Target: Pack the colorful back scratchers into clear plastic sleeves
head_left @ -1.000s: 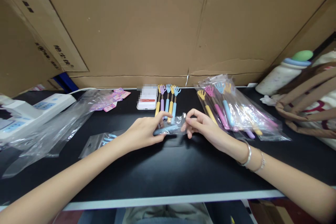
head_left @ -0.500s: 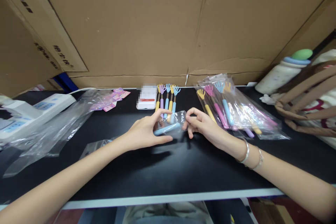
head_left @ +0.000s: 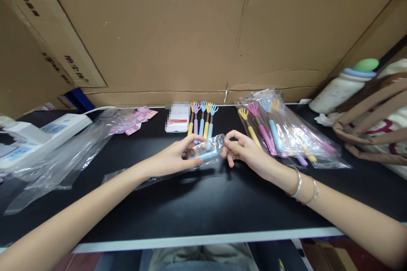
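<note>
Currently clear bag [head_left: 218, 140] in left hand [head_left: 170, 157], blue handle [head_left: 209, 155] inside.

Location type: small packing workstation; workshop or home cannot be determined. Indicators: black surface [head_left: 203, 207] backed by cardboard panels [head_left: 165, 29], power strip [head_left: 71, 123], clear plastic bags [head_left: 68, 156], and multiple like-shaped claw-headed sticks [head_left: 266, 137], loose and bagged.

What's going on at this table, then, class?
A person's left hand holds a blue back scratcher in a clear bag, and the right hand has its fingertips at the bag's end. Five more scratchers lie in a row beside a phone, and bagged scratchers lie piled to the right.
</note>
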`<state>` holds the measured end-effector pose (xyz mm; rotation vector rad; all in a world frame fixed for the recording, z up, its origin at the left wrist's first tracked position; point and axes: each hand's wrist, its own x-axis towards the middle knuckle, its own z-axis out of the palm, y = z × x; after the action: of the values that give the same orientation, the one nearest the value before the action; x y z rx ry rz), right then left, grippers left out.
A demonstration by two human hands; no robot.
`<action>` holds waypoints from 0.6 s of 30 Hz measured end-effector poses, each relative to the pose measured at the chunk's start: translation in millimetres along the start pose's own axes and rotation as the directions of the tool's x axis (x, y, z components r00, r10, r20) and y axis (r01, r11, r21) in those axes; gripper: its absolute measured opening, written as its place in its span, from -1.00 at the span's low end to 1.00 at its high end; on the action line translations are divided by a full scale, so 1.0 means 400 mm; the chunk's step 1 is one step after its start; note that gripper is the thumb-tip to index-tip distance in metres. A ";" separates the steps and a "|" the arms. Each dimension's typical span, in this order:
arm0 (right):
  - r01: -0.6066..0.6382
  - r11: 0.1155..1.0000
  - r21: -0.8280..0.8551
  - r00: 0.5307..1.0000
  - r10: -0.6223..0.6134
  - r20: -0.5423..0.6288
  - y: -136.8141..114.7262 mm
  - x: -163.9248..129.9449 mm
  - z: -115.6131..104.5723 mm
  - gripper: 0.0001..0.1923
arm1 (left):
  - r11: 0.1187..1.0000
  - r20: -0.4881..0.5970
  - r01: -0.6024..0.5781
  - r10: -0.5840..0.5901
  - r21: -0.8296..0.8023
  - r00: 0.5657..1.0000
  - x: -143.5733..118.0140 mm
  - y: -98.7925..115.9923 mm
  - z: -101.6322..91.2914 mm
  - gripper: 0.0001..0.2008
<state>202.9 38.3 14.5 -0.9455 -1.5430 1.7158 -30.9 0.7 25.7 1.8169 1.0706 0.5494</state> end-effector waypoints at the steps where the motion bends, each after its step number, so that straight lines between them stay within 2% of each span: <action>1: 0.001 1.000 -0.002 1.000 -0.001 0.001 0.000 0.001 0.000 -0.61 | 1.000 -0.006 -0.002 0.002 0.012 1.000 0.000 -0.001 0.000 -0.57; 11: 0.005 1.000 -0.024 1.000 -0.005 -0.013 0.000 0.001 -0.002 -0.62 | 0.988 -0.099 -0.025 0.040 0.149 0.994 0.005 0.002 0.007 -0.55; 18: 0.017 0.999 -0.032 1.000 -0.018 -0.004 0.007 0.005 -0.009 -0.63 | 0.996 -0.112 -0.011 0.021 0.089 0.993 0.002 0.001 0.005 -0.62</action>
<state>204.8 41.5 11.2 -0.9480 -1.5756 1.6808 -28.8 0.2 25.0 1.8905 1.1740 0.6298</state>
